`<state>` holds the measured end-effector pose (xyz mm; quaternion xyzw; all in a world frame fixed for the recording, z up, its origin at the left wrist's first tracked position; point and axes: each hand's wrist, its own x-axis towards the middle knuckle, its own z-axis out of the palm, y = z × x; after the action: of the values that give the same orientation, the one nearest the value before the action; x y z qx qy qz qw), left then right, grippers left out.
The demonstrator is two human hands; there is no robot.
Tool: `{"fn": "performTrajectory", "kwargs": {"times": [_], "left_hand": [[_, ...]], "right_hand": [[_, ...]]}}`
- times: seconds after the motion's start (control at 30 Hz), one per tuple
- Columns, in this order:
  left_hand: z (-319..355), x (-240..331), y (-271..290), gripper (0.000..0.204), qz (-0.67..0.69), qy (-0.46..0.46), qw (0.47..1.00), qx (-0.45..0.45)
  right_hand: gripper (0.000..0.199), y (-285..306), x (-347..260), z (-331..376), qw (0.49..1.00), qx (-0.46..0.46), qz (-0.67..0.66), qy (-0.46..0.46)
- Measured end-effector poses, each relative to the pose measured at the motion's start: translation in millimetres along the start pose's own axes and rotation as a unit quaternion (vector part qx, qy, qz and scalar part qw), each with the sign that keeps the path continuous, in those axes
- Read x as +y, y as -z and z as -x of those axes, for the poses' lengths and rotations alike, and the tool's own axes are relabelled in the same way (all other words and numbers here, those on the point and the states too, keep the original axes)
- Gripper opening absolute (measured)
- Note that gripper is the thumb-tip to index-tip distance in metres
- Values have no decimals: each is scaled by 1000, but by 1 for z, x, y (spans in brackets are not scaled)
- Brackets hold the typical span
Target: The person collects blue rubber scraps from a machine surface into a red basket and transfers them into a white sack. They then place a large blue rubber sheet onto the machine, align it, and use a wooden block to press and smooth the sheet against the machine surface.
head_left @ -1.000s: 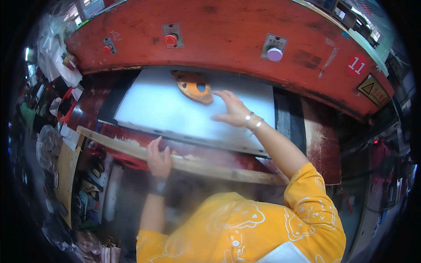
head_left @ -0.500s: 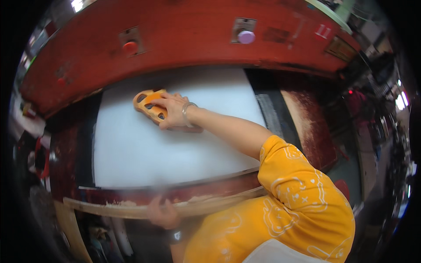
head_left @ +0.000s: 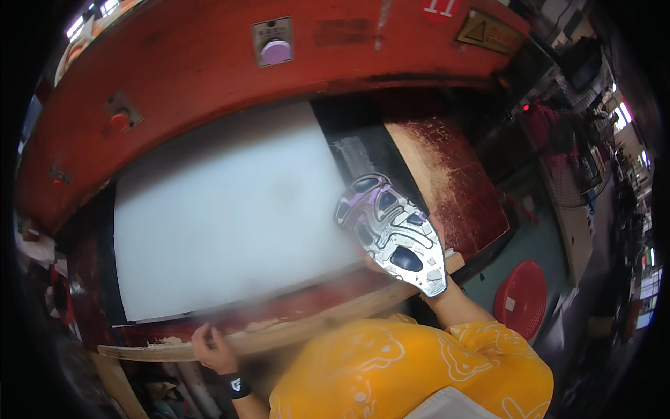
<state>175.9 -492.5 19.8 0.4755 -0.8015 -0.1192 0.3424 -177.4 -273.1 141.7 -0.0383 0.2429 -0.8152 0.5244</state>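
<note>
Two hands are at work over a big red press. The right hand (head_left: 438, 283) rises from the near right and pinches the lower end of a silvery, openwork metal cutting die shaped like a shoe sole (head_left: 392, 234); the die hides most of the fingers, so the grip is closed on its near end, though how the fingers wrap cannot be told. The die is held up in the air, tilted, over the right edge of the white rectangular cutting board (head_left: 223, 216) and the dark strip beside it. Its long axis runs from the near right, at the hand, to the far left, so its free end points toward the board's far side. It lies straight ahead of the right grip and well apart from the left hand.

The left hand (head_left: 211, 347), with a black wristband, curls closed around the pale wooden rail (head_left: 293, 332) along the near edge of the table, at the near left. The right hand is plainly the nearer to the die.

Far off, the red machine beam (head_left: 209, 63) carries a purple round button (head_left: 276, 50) and a red button (head_left: 120, 120). A red plastic basket (head_left: 523, 300) sits on the floor at the right.
</note>
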Motion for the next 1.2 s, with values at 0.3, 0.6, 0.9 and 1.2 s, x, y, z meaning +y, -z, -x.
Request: {"fn": "performTrajectory", "kwargs": {"times": [0.3, 0.6, 0.9, 1.2], "left_hand": [[-9, 188, -29, 44, 488, 63, 819, -296], [-34, 347, -62, 88, 623, 98, 504, -591], [-6, 274, -64, 52, 430, -63, 755, -491], [-51, -44, 48, 44, 265, 224, 932, 108]], "right_hand": [[102, 36, -32, -1, 991, -101, -73, 47], [96, 50, -61, 0, 945, -133, 154, 255], [78, 70, -98, -31, 928, -16, 297, 225], [80, 94, -55, -87, 414, 96, 900, 100]]}}
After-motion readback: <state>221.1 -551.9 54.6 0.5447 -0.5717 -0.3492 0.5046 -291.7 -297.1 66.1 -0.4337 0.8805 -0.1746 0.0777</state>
